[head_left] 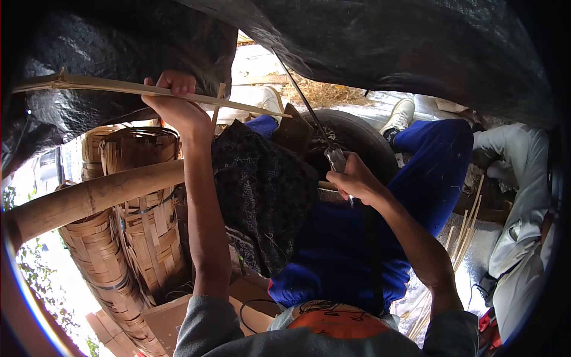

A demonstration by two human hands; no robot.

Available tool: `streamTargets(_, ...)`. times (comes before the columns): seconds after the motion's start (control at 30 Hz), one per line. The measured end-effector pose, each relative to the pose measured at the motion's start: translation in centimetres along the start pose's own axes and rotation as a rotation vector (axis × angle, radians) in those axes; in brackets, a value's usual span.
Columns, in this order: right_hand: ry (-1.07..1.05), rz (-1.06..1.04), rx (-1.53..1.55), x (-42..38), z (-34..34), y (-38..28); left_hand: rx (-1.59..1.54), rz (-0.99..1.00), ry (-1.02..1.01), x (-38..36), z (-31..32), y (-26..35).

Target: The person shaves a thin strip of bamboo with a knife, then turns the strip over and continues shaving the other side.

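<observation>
My left hand (pixel 175 98) is raised at the upper left, its fingers wrapped round a long split bamboo strip (pixel 125 87). The strip slants down to the right and ends above my lap. My right hand (pixel 357 178) grips the handle of a long thin-bladed knife (pixel 309 107), whose blade points up and to the left, apart from the strip. A dark patterned cloth (pixel 262 184) covers part of my legs in blue trousers (pixel 434 154). Beyond the knife handle lies a dark round tire (pixel 363 134).
Woven bamboo baskets (pixel 151 238) stand at the left behind a thick bamboo pole (pixel 101 193). Black plastic sheeting (pixel 404 47) hangs overhead. Another person in light trousers (pixel 517 196) sits at the right. Thin bamboo strips (pixel 464 238) lean beside my leg. Cardboard (pixel 166 321) lies at lower left.
</observation>
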State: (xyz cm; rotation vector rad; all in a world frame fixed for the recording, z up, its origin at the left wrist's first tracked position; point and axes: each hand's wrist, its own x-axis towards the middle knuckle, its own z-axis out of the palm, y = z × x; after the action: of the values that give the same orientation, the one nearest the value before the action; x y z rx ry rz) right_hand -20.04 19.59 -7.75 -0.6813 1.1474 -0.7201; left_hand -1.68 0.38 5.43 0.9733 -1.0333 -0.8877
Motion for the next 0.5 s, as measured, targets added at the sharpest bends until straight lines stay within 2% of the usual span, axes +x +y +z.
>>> streamTargets(0.07,-0.028,0.005,-0.006,0.2,0.5,0.2,0.153,0.119,-0.162,-0.1,0.0,0.0)
streamTargets(0.1,-0.051,0.014,-0.017,0.3,0.7,0.3,0.155,0.117,-0.165,0.1,-0.4,-0.2)
streamTargets(0.17,-0.083,0.004,-0.021,0.4,1.4,0.0,0.096,0.186,-0.324,0.8,-1.5,-0.8)
streamTargets(0.3,-0.131,-0.034,0.019,0.4,2.9,-1.5,0.061,0.171,-0.304,1.2,-1.9,-0.8)
streamTargets(0.37,-0.135,-0.03,-0.025,1.0,3.4,-1.0,0.077,0.139,-0.179,1.2,-1.8,-0.9)
streamTargets(0.43,0.062,-0.304,-0.228,1.4,4.2,-0.6,0.071,0.148,-0.187,1.7,-2.4,-1.0)
streamTargets(0.47,0.061,-0.297,-0.226,1.5,4.2,-0.7,0.064,0.161,-0.199,2.0,-2.6,-1.1)
streamTargets(0.5,0.035,-0.202,-0.236,1.3,4.1,-1.4,0.066,0.155,-0.197,1.9,-2.4,-1.1)
